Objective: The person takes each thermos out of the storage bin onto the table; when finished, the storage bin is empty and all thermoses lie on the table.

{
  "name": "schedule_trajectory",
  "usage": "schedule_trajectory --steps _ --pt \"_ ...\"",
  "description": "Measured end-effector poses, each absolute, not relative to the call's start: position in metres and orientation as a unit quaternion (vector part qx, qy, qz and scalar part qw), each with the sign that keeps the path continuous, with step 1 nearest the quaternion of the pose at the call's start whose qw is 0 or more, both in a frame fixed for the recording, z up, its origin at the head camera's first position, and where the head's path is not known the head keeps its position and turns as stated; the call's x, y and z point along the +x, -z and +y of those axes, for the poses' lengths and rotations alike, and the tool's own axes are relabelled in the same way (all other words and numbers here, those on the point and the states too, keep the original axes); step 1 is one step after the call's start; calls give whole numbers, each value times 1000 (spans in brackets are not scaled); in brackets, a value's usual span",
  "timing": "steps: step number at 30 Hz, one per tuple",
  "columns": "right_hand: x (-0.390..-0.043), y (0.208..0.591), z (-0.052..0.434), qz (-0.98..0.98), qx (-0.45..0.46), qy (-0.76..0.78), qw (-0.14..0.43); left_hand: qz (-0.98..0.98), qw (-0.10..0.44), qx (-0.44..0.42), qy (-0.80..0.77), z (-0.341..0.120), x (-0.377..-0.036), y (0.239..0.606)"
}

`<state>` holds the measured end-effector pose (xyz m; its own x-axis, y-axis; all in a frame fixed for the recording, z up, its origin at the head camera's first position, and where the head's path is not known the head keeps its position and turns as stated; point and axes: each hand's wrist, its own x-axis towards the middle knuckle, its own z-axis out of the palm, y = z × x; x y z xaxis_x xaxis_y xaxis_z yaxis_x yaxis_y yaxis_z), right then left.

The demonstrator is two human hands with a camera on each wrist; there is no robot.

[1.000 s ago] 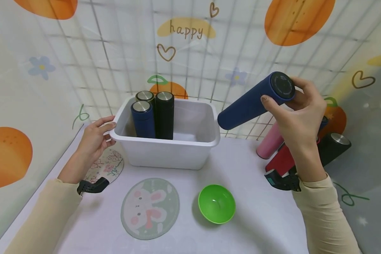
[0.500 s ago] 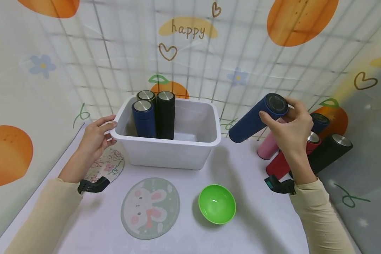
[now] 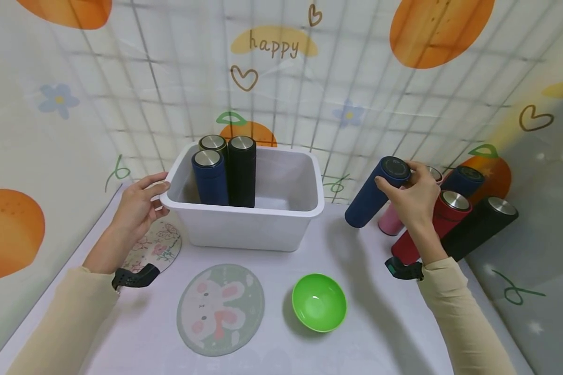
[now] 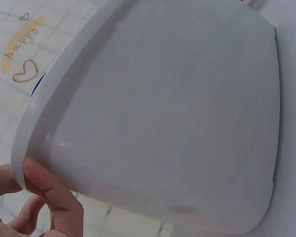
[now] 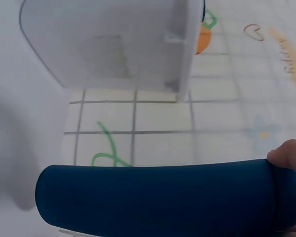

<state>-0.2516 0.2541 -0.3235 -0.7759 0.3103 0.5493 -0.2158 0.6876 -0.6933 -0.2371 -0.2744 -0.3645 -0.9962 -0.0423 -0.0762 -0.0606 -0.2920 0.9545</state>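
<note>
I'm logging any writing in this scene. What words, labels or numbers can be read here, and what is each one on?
"happy": on the yellow patch of the backdrop sheet, above a drawn heart; also seen sideways in both wrist views.
Lid of the navy flask held by the right hand: faint marks, too small to read.
Nothing else readable.

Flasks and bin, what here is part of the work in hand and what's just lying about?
In the work:
navy flask, gripped by the right hand
white bin, its rim held by the left hand
three flasks in bin
flasks at right

Lying about:
green bowl
rabbit mat
floral mat
</note>
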Motion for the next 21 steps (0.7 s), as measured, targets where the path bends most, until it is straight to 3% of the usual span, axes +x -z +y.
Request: schedule_trajectory --steps 6,21 --pt "-260 334 257 -860 -32 -379 341 596 6 -44 -801 -275 -237 365" --pt "-280 345 261 -873 -61 -384 295 593 0 -39 -804 -275 -237 365"
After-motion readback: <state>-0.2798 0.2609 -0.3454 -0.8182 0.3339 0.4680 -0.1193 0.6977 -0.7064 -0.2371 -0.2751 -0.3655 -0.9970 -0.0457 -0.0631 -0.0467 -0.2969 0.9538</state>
